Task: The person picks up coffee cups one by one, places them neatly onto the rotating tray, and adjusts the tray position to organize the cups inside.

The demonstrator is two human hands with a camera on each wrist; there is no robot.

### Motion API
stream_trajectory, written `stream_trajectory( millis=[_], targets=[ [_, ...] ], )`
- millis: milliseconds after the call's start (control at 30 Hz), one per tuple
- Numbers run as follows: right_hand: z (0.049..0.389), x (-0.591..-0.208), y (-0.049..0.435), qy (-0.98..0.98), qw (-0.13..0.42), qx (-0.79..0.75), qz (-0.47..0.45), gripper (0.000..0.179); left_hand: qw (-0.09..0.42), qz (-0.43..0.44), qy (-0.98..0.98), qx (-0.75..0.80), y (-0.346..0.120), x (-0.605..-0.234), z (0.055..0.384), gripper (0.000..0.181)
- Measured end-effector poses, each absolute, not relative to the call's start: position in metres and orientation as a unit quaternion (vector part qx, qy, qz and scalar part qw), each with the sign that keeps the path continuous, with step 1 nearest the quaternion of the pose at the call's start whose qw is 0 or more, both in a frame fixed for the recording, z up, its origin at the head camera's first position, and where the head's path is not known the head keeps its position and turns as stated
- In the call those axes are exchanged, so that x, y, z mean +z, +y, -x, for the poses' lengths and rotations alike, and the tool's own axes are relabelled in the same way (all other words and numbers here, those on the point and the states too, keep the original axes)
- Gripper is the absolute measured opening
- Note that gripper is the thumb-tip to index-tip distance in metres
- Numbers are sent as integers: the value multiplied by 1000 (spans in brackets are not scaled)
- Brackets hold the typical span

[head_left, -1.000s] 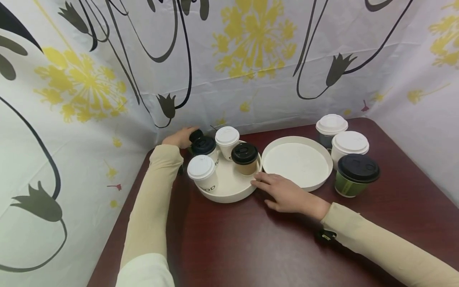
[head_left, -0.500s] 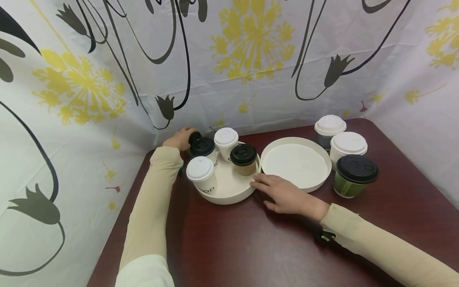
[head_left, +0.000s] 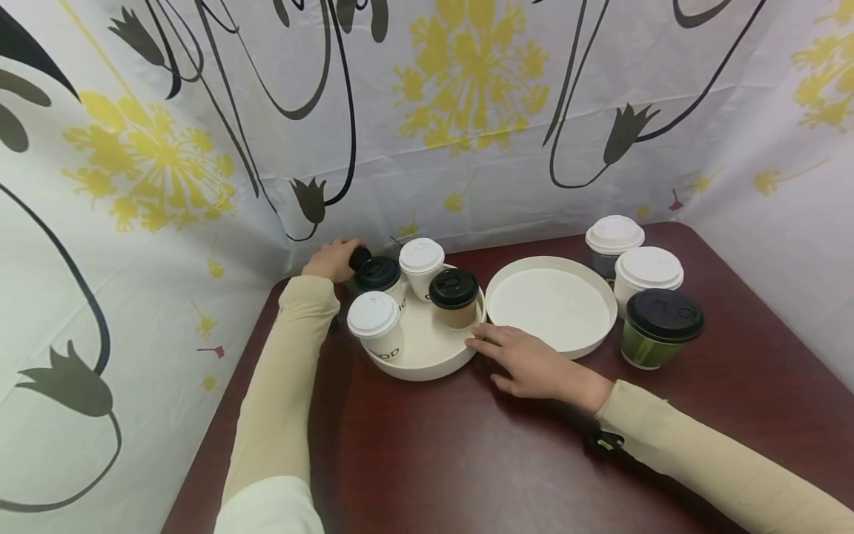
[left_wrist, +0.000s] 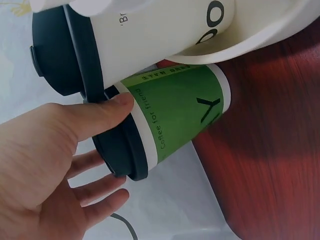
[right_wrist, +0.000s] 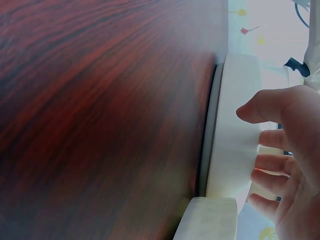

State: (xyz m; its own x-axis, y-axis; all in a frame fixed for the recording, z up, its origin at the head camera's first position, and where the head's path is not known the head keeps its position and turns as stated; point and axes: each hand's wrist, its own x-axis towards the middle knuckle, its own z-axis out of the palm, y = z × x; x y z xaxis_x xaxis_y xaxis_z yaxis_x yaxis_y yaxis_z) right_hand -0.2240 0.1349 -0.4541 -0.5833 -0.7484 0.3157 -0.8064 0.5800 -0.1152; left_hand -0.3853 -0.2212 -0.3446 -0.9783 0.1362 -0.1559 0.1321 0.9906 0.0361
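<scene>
At the far left, my left hand (head_left: 330, 261) pinches a green paper coffee cup (left_wrist: 177, 117) near its dark lid (left_wrist: 122, 150), thumb on one side and fingers on the other. In the head view little more than that lid (head_left: 359, 257) shows, behind a dark-lidded white cup (head_left: 379, 273). This cup stands on a round white tray (head_left: 427, 371) along with two white-lidded cups (head_left: 373, 315) and a brown cup (head_left: 459, 315) with a black lid. My right hand (head_left: 527, 361) has its fingers extended at the right front of the tray's rim, holding nothing.
A second round tray (head_left: 550, 304) sits right beside the first, with nothing in it. To its right stand a green cup (head_left: 647, 345) with a black lid and two white-lidded cups (head_left: 650, 268). Patterned cloth (head_left: 467, 193) hangs behind the dark red table (head_left: 427, 460).
The dark lid by my left hand has shifted slightly left and down, and the hand moved a little with it. My right hand and the trays stay nearly still.
</scene>
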Motion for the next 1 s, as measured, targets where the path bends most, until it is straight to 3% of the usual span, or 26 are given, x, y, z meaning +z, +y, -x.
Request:
stream_trajectory(
  millis=[433, 1000],
  targets=[
    [223, -457, 135, -881, 118, 130, -440, 69, 69, -60, 996, 14, -238, -337, 381, 71],
    [224, -455, 134, -880, 117, 132, -440, 69, 74, -50, 995, 37, -245, -285, 361, 66]
  ],
)
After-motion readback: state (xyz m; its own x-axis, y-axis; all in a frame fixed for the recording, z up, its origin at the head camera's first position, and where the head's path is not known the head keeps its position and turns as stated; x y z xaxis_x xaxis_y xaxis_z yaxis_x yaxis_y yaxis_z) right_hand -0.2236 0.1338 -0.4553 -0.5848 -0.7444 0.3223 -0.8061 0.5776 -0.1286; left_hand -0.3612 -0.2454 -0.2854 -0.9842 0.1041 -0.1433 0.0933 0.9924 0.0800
